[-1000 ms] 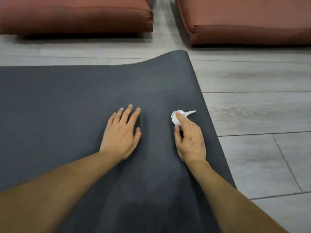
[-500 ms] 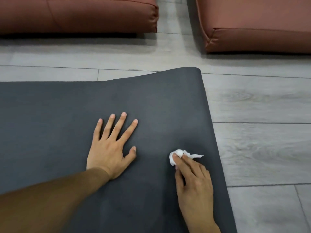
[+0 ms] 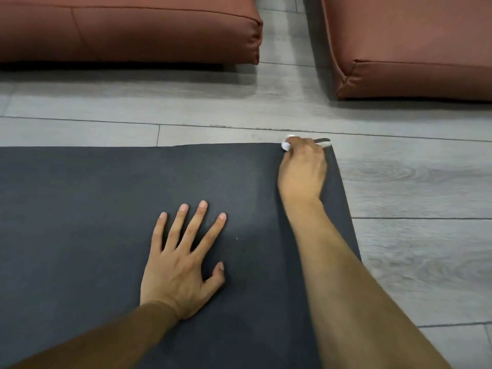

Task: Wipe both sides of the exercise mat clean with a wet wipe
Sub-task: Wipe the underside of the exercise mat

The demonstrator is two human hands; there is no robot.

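Right hand (image 3: 302, 169) outstretched (gripping wipe (image 3: 286, 145)), left hand (image 3: 181, 265) flat.

Grey wood-look plank floor (image 3: 399, 182) all around, and two rust-brown cushions up top: one at left (image 3: 127, 30), another at right (image 3: 415, 43), a gap between them.

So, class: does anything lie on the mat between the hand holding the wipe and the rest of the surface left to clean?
Only the left hand, pressed flat on the mat. The right hand holds the wipe at the far corner.
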